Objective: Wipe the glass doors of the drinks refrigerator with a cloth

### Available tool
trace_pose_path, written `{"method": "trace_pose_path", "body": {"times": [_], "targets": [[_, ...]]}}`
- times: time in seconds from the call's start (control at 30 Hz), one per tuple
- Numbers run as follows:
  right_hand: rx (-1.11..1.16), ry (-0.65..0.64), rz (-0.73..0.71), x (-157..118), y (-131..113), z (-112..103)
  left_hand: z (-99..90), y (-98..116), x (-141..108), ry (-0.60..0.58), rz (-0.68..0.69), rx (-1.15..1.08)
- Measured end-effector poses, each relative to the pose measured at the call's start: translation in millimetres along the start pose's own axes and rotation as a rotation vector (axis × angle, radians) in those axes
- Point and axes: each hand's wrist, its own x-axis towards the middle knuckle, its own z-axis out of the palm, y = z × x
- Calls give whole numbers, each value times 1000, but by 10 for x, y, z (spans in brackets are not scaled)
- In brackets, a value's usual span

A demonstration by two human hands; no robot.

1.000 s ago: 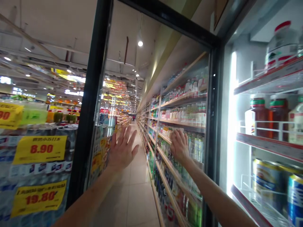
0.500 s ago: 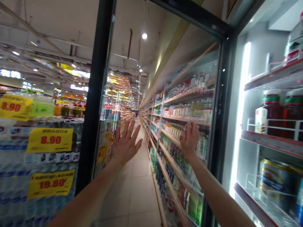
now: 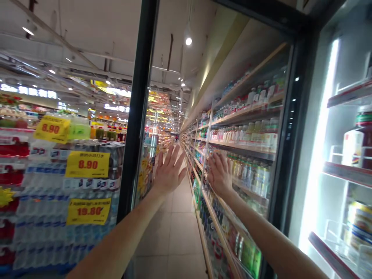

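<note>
A glass cooler door with a black frame stands ajar in front of me. My left hand is raised before the pane, fingers spread and pointing up, holding nothing. To its right, my right hand is up at a similar height, its fingers partly spread and slightly blurred, with nothing visible in it. Whether either palm touches the glass I cannot tell. Through or mirrored in the pane show long shelves of bottles and a tiled floor.
At the right is the lit cooler interior, with a shelf edge, a dark red bottle and a gold can. On the left stand stacked packs of bottled water with a yellow price sign.
The view has swung left, so the door and cooler sit further right. My right hand has moved left, closer to my left hand, and its fingers are more spread.
</note>
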Motion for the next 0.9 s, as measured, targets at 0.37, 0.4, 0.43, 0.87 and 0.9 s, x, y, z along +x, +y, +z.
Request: {"method": "trace_pose_path", "body": {"times": [0.37,0.4,0.43,0.87,0.9], "targets": [[82,-99,-154,-294,-519,-59,-229,-267,-619,6,-93,71],[115,-128,-271,-350,-572,-82,-227,-273,-622,2,-84,79],[137,-128,-345,-360,-599,-91,-220,-279,-617,-1,-79,87],[182,-129,-386,-332,-810,46,-280,-213,-1231,-117,5,59],[182,-101,-348,-264,-810,58,-282,-205,-1289,-126,12,62]]}}
